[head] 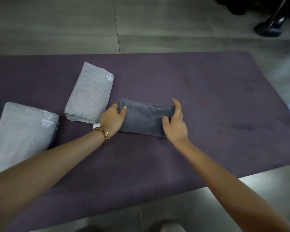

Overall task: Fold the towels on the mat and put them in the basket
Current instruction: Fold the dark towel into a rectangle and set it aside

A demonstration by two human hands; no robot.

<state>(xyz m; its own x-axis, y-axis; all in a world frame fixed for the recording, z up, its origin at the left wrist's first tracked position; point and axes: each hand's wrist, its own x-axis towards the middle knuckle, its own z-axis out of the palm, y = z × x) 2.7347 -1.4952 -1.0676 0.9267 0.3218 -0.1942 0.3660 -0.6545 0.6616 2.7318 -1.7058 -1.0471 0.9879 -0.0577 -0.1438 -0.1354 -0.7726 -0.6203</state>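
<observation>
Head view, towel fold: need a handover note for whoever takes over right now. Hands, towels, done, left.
Left hand: grips the left end of the dark grey towel, thumb on top.
Right hand: holds its right end.
That towel lies folded small in the middle of the purple mat. A folded light grey towel lies just to its left. A second light grey towel lies at the mat's left edge, on top of something dark.
Done: three towels look folded.
Left: move them all into the basket, which is not in view.
</observation>
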